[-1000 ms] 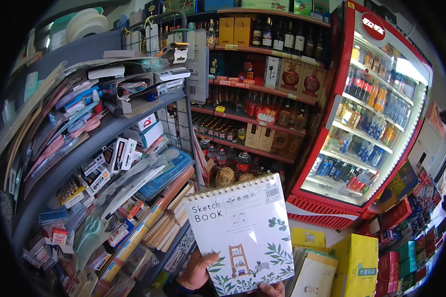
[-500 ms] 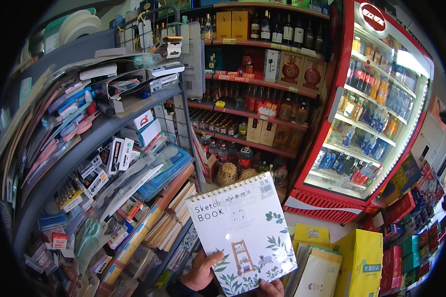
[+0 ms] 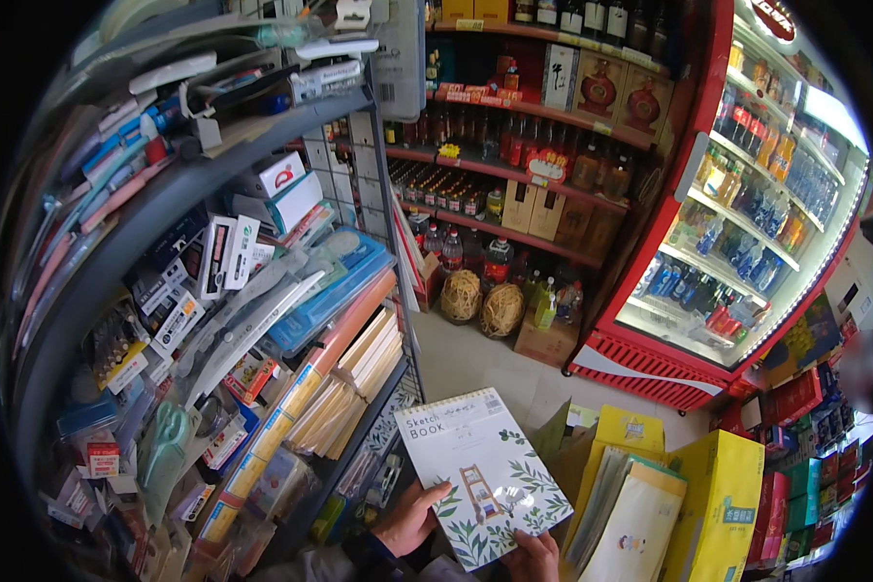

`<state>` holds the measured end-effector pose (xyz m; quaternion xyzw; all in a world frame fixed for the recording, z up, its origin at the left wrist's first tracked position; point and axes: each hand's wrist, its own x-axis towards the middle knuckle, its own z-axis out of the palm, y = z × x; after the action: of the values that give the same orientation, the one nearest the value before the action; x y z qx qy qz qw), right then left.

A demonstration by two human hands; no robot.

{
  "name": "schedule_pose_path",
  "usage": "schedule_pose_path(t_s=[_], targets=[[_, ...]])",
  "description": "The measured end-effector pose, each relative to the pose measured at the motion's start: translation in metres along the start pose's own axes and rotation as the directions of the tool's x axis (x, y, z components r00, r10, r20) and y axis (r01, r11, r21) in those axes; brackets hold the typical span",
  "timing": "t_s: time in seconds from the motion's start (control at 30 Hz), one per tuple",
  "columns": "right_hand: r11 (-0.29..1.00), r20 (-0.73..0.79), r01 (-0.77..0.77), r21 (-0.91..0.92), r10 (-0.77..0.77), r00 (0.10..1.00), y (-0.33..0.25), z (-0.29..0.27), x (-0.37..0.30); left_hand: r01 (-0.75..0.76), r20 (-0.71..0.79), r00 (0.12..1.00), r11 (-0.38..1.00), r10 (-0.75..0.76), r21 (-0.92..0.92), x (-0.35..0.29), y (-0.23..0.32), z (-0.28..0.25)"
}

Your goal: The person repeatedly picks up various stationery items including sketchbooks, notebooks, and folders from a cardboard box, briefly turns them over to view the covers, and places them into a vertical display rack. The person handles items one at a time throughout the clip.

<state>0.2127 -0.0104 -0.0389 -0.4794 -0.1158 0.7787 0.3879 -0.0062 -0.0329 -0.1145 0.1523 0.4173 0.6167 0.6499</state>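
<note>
Both hands hold a spiral-bound sketchbook [image 3: 514,456] with a white cover, printed with green leaves and a small brown ladder-like shelf. My left hand [image 3: 409,519] grips its lower left edge, thumb lying on the cover. At the bottom edge, my right hand [image 3: 532,559] pinches it with the thumb on top. The fingers beneath the book are hidden. The cover faces up, tilted toward me, with the spiral at the far end. Just right of the book stands an open yellow carton [image 3: 713,504] beside a stack of envelopes or paper [image 3: 635,514].
On the left, a dark grey rack [image 3: 262,131] is packed with stationery, including teal scissors [image 3: 168,432] and wooden sticks or folders [image 3: 344,407]. Bottle shelves [image 3: 514,170] stand behind. A red-framed drinks fridge [image 3: 640,373] is at right. Two straw-wrapped jars [image 3: 501,310] sit on the tiled floor [image 3: 461,361].
The sketchbook has lowered toward me and looks smaller, its top edge lower in view. My view has tilted down, showing more floor and the straw-wrapped jars. Both hands keep their hold.
</note>
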Motion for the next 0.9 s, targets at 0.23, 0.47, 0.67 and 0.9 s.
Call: schedule_pose_path(t_s=[0.23,0.47,0.67,0.9], targets=[[0.999,0.036,-0.046,-0.029,0.047,0.998,0.022,-0.02,0.045,0.2,-0.085,0.97,0.948,-0.227,-0.246,0.008,-0.013,-0.018],[0.988,0.065,-0.117,-0.096,0.123,0.99,0.044,-0.019,0.111,0.291,-0.164,0.924,0.915,-0.344,-0.28,0.003,-0.023,-0.065],[0.973,0.084,-0.184,-0.138,0.196,0.977,0.09,-0.007,0.186,0.311,-0.316,0.867,0.913,-0.386,-0.262,-0.026,-0.018,-0.112],[0.964,0.179,-0.255,-0.076,0.265,0.948,0.122,0.017,0.253,0.352,-0.431,0.812,0.919,-0.394,-0.176,-0.046,-0.009,-0.12]])
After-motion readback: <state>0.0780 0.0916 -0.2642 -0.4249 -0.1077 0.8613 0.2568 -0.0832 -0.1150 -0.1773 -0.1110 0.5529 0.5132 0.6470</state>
